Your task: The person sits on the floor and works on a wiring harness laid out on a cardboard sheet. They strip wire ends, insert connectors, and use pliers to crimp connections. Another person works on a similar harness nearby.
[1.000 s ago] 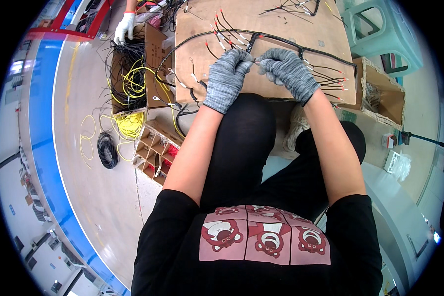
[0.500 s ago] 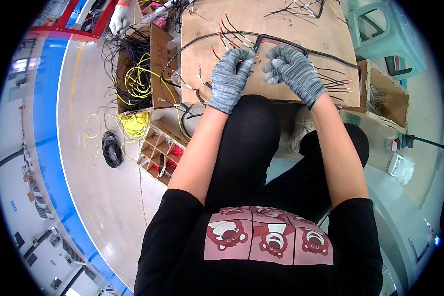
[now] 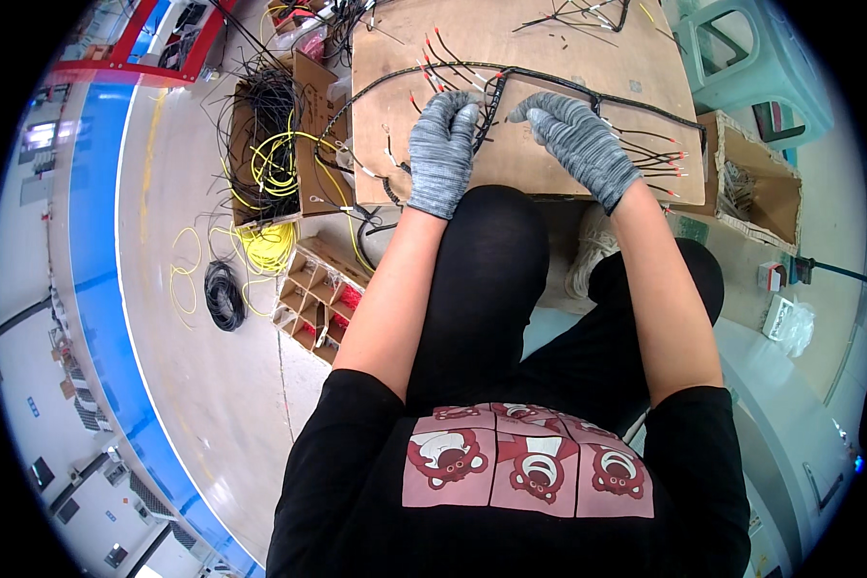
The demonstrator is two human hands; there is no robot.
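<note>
A black wire harness point(image 3: 645, 112) runs across the brown board point(image 3: 530, 178) in front of me, with red-tipped wires point(image 3: 667, 156) fanning out at the right and more at the upper left. One taped branch point(image 3: 489, 116) of it comes down toward me between my hands. My left hand point(image 3: 442, 152), in a grey knit glove, is closed beside this branch, thumb against fingers; what they pinch is hidden. To the right of the branch, my right hand point(image 3: 580, 144), gloved alike, has its fingers stretched leftward, apart from the branch, and nothing shows in them.
Left of the board stands a carton point(image 3: 315, 144) of black and yellow wires. Near it are a divided cardboard box point(image 3: 310, 301) and a black wire coil point(image 3: 223, 297) on the floor. At the right are a pale green stool point(image 3: 756, 67) and an open carton point(image 3: 763, 188).
My left fingers have shifted slightly up and left, and the branch now slants toward them. My right fingers have straightened. Another person's gloved hand at the upper left has gone from view.
</note>
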